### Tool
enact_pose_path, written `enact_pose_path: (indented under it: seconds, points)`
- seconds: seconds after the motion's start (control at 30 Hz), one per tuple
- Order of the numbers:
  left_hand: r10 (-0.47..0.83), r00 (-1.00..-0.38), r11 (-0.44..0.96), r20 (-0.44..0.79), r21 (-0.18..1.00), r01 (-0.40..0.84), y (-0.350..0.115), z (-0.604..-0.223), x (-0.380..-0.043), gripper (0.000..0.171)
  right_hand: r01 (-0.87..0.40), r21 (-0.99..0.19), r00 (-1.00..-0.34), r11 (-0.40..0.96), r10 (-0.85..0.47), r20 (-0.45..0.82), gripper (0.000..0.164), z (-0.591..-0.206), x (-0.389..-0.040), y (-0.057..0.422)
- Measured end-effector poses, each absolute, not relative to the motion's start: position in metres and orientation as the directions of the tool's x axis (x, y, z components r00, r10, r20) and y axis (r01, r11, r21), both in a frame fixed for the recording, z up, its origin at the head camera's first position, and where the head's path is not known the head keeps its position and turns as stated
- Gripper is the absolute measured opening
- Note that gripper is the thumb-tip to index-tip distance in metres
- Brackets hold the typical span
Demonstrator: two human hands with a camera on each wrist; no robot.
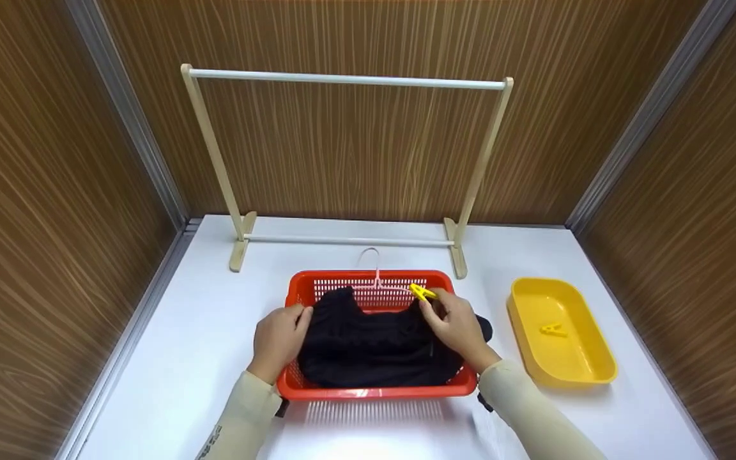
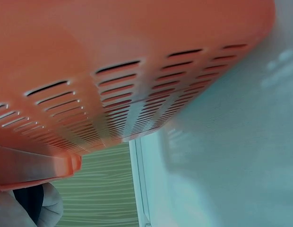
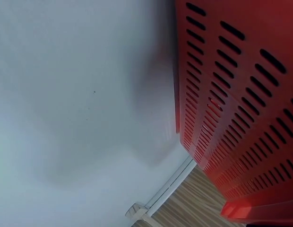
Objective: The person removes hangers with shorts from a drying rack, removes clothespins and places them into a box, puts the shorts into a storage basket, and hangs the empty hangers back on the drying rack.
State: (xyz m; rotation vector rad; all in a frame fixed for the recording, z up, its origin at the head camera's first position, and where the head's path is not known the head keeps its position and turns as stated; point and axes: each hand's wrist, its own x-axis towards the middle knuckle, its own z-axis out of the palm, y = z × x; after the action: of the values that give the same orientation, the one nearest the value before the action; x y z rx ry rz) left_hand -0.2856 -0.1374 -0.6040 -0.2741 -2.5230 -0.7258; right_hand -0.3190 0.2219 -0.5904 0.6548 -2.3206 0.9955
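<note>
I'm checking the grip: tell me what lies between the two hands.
The head view shows the black garment stretching from the left hand to the right hand.

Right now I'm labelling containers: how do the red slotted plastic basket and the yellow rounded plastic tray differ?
The red slotted plastic basket has walls pierced with slots; the yellow rounded plastic tray looks solid. In the head view, the basket's long side runs left to right, the tray's roughly front to back. The basket has bunched black fabric in it; the tray holds a small yellow clip. Both are open-topped.
</note>
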Motion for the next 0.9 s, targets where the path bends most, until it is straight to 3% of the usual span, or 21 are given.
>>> enact_pose_path:
  seconds: [0.17,0.3,0.63,0.9]
  points:
    - [0.051,-0.865,0.833,0.500,0.456,0.312,-0.1374,-0.6026,-0.2861,0.042,-0.629,-0.487,-0.696,0.606,-0.160,0.700,0.033,-0.5907,-0.3224,0.2213]
    - [0.051,-0.869,0.832,0.493,0.460,0.310,-0.1371,-0.6028,-0.2858,0.041,-0.616,-0.457,-0.688,0.641,-0.156,0.708,0.037,-0.5912,-0.3240,0.2211]
    - [0.048,-0.872,0.821,0.487,0.478,0.312,-0.1367,-0.6027,-0.2847,0.041,-0.561,-0.490,-0.749,0.668,-0.158,0.643,0.021,-0.5920,-0.3217,0.2221]
    - [0.045,-0.861,0.825,0.507,0.467,0.318,-0.1362,-0.6036,-0.2849,0.041,-0.581,-0.481,-0.721,0.657,-0.141,0.678,0.013,-0.5946,-0.3214,0.2236]
